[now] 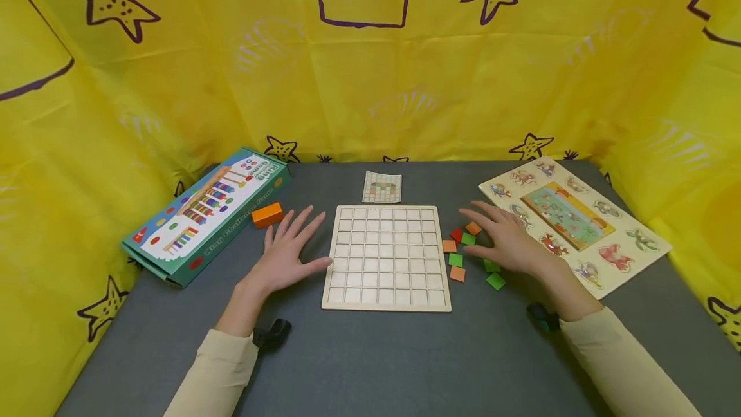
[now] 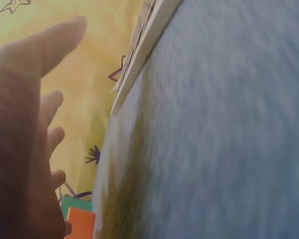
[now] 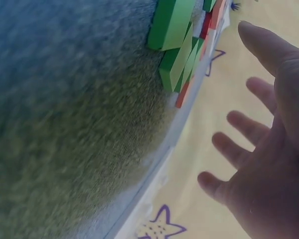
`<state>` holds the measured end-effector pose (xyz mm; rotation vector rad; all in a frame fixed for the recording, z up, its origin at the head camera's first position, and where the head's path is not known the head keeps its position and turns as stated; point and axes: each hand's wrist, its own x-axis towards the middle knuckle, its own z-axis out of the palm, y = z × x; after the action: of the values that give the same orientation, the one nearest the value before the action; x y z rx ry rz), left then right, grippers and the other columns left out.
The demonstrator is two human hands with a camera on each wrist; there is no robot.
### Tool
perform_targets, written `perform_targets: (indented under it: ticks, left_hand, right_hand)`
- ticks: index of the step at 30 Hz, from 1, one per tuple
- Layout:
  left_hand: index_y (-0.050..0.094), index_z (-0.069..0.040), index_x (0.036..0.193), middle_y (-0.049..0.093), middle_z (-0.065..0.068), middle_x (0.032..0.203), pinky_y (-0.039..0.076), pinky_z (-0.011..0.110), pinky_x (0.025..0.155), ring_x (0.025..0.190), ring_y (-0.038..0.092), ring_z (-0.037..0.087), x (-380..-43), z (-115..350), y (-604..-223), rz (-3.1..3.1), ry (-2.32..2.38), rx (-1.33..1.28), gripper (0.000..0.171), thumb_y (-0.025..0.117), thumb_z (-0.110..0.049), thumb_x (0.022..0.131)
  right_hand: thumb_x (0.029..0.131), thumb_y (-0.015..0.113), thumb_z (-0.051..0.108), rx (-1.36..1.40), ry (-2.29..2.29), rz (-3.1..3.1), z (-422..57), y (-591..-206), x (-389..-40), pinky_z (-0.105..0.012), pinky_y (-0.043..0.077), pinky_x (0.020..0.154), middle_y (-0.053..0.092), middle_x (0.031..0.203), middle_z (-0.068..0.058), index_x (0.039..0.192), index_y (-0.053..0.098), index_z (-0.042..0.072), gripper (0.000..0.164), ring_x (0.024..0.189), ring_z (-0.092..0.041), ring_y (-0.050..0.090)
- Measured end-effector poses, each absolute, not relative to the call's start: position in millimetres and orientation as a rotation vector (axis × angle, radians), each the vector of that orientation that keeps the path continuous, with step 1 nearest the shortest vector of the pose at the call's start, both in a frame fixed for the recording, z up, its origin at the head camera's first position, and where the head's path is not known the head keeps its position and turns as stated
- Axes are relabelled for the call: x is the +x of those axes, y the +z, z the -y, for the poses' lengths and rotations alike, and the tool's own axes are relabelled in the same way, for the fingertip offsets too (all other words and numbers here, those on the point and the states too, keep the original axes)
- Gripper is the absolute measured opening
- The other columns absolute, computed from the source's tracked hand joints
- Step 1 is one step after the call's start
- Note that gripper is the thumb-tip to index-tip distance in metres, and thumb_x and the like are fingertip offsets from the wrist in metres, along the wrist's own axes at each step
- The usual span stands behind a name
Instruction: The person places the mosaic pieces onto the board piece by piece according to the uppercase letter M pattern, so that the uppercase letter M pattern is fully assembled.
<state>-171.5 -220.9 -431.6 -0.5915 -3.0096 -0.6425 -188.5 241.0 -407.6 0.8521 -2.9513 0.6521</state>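
Note:
A pale wooden grid board lies in the middle of the dark table. My left hand is spread beside its left edge, thumb tip right at the rim, holding nothing. On the other side my right hand hovers with fingers apart over loose coloured tiles. Among them are an orange tile, a green tile and a red piece; some are partly hidden by the fingers. In the right wrist view several green tiles rest on the table, apart from the fingers. A small pattern card lies behind the board.
At the left lies a green game box with an orange block near it. A wooden picture puzzle board sits at the right, partly beneath my right forearm in the head view. Yellow cloth hangs around the table.

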Motion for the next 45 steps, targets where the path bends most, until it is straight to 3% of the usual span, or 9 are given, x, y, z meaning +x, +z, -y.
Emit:
perform_targets:
  ticks: [5,9,15,28,35,45]
  left_hand:
    - [0.026,-0.028,0.163,0.015,0.002,0.168,-0.003,0.075,0.108,0.151,0.003,0.039,-179.6,212.7,-439.4,3.031,-0.736,-0.657,0.093,0.066,-0.064,0.087]
    - [0.027,-0.026,0.162,0.019,0.002,0.167,-0.004,0.074,0.109,0.151,0.004,0.04,-185.1,208.5,-445.4,3.035,-0.776,-0.728,0.093,0.068,-0.062,0.087]
    - [0.032,-0.023,0.161,0.022,0.005,0.166,-0.009,0.073,0.108,0.151,0.006,0.042,-192.5,206.2,-446.3,3.036,-0.786,-0.852,0.094,0.071,-0.061,0.085]
    - [0.036,-0.023,0.16,0.02,0.004,0.167,-0.01,0.072,0.109,0.152,0.005,0.041,-198.4,209.5,-448.0,3.035,-0.761,-0.898,0.093,0.072,-0.062,0.083]
    - [0.037,-0.023,0.159,0.02,0.004,0.167,-0.011,0.071,0.109,0.152,0.004,0.039,-197.0,209.4,-448.5,3.044,-0.769,-0.891,0.092,0.072,-0.062,0.084]
    - [0.037,-0.024,0.159,0.019,0.003,0.167,-0.011,0.071,0.109,0.152,0.005,0.039,-199.6,209.9,-451.3,3.036,-0.755,-0.906,0.091,0.072,-0.061,0.084]
  right_hand:
    - [0.09,0.079,0.024,0.953,0.691,2.915,-235.1,-411.4,-196.1,-0.062,0.037,0.102,0.049,0.142,-0.024,0.14,0.059,0.004,0.057,0.126,-0.046,0.047]
    - [0.091,0.078,0.018,1.012,0.708,2.9,-231.2,-413.7,-199.4,-0.057,0.042,0.095,0.054,0.133,-0.019,0.132,0.064,0.005,0.045,0.115,-0.041,0.052]
    - [0.092,0.076,0.013,1.067,0.733,2.923,-226.1,-414.7,-203.6,-0.056,0.043,0.091,0.057,0.125,-0.015,0.123,0.069,0.009,0.031,0.11,-0.037,0.053]
    - [0.09,0.076,0.006,1.186,0.668,2.904,-222.5,-420.1,-212.7,-0.057,0.044,0.089,0.058,0.118,-0.015,0.115,0.073,0.01,0.025,0.106,-0.036,0.055]
    - [0.09,0.076,0.008,1.236,0.626,2.897,-222.3,-418.2,-214.2,-0.054,0.044,0.085,0.058,0.114,-0.013,0.114,0.074,0.012,0.024,0.103,-0.034,0.055]
    - [0.087,0.081,0.016,1.141,0.643,2.924,-233.4,-413.8,-213.9,-0.051,0.045,0.084,0.059,0.108,-0.009,0.099,0.073,0.013,0.015,0.095,-0.028,0.057]
